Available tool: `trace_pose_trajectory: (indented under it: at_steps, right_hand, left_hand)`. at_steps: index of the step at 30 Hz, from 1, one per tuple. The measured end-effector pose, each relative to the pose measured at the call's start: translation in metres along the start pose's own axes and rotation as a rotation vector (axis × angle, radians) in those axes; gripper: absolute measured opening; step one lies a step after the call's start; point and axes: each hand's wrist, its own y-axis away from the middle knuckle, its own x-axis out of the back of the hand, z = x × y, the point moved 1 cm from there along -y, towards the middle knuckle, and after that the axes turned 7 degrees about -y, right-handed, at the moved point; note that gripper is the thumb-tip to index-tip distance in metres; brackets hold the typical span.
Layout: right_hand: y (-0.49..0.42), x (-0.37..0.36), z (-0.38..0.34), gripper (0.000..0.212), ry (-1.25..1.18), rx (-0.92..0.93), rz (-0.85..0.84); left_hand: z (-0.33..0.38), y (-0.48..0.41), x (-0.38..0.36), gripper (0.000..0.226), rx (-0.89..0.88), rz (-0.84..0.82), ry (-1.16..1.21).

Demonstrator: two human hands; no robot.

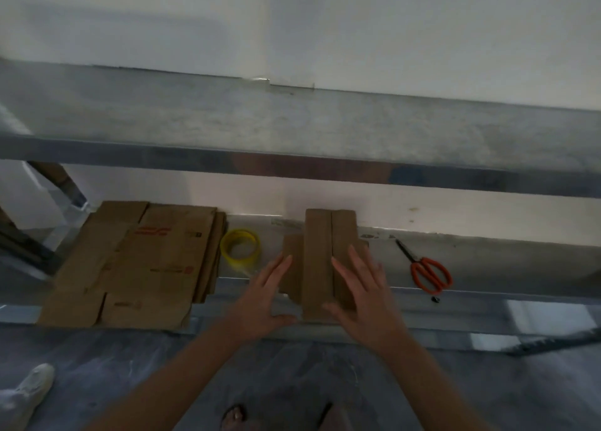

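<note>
Grip wide on both sides, palms flat on the cardboard box (318, 255) with its flaps folded shut.
Left hand (265, 295) lies straight-fingered along the small side flap at the box's 9 o'clock. Right hand (364, 289) presses the right top flap beside the centre seam, and nothing is pinched. The box sits on the lower shelf (494, 268), its seam untaped. This looks like holding the flaps down before sealing. Next, one hand should pin the flaps while the other fetches the yellow tape roll (240, 247) at 9 o'clock. The scissors (430, 275) wait at 3 o'clock.
</note>
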Motion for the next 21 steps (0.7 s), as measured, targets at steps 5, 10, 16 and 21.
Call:
trace_pose_trajectory:
  at_steps: [5, 10, 16, 21]
  right_hand:
    - [-0.023, -0.034, -0.085, 0.058, 0.089, 0.157, 0.181]
    - [-0.063, -0.114, -0.135, 0.059, -0.019, -0.119, -0.065]
    - [-0.102, -0.165, -0.111, 0.058, 0.07, -0.475, -0.245]
    - [-0.113, -0.166, -0.102, 0.039, 0.327, -0.36, -0.099]
  left_hand:
    - [-0.082, 0.01, 0.042, 0.098, -0.119, -0.099, -0.376]
    - [-0.142, -0.001, 0.068, 0.08, -0.088, -0.134, -0.555]
    - [-0.164, -0.04, 0.058, 0.067, -0.157, -0.227, -0.624]
    - [-0.174, -0.048, 0.039, 0.049, -0.23, -0.246, -0.579]
